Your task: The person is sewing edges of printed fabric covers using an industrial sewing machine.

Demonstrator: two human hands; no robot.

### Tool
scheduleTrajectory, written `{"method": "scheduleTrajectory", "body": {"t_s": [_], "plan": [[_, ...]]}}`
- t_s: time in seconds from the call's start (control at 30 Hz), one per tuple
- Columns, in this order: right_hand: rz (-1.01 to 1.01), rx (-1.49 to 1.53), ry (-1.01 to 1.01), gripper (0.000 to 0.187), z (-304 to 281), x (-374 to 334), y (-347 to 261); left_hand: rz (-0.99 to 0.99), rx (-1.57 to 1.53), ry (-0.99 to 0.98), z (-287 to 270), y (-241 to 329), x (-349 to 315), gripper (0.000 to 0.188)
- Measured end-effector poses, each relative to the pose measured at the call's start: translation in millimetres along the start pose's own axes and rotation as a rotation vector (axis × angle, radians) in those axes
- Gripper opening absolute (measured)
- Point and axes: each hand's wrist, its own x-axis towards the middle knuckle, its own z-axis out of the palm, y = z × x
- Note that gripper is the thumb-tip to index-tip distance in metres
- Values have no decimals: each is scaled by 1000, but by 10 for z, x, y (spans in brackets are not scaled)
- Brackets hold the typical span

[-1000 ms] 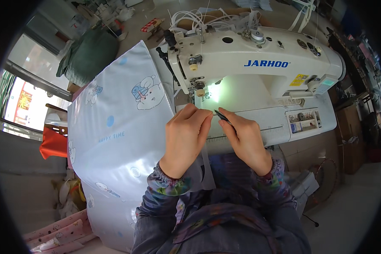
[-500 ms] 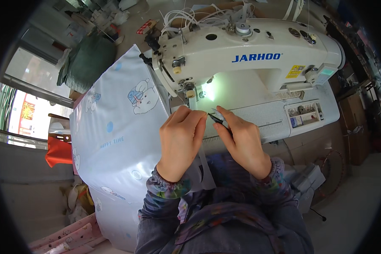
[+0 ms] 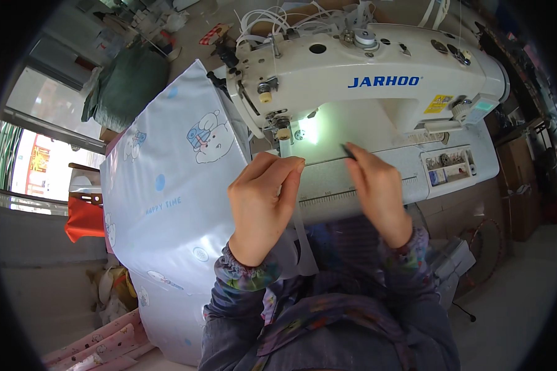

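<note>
My left hand (image 3: pixel 260 201) is pinched closed just in front of the needle area of a white sewing machine (image 3: pixel 328 80); whatever lies between its fingertips is too small to make out. A narrow white strip (image 3: pixel 301 238) hangs down beside that hand. Over the machine bed, my right hand (image 3: pixel 380 191) is closed around small dark thread snips (image 3: pixel 348 150), blurred by motion and mostly hidden by the fingers. Pale blue fabric (image 3: pixel 173 229) with cartoon animals drapes at the left, partly behind my left forearm.
A lit work lamp shines beside the needle. Set into the bed at right is a tray (image 3: pixel 450 167) of bobbins and small parts. White cords (image 3: pixel 266 25) lie behind the machine. A dark green sack (image 3: pixel 130 86) stands far left, above an orange cloth (image 3: pixel 85 219). Pink fabric (image 3: pixel 99 343) lies lower left.
My right hand has moved right, away from my left fingertips, taking the snips with it. My left hand has stayed pinched in nearly the same place.
</note>
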Motion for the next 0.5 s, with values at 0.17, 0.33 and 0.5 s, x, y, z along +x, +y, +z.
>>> {"method": "scheduleTrajectory", "body": {"t_s": [0.17,0.33,0.5], "plan": [[196,-481,-159,30,-156,51,354,-37,-65,40,-93,39,-59,21],[-10,557,-176,38,-269,173,-198,41,-66,80,-111,162,-53,23],[-23,1254,-528,56,-61,478,-755,18,-237,206,-168,134,134,24]]}}
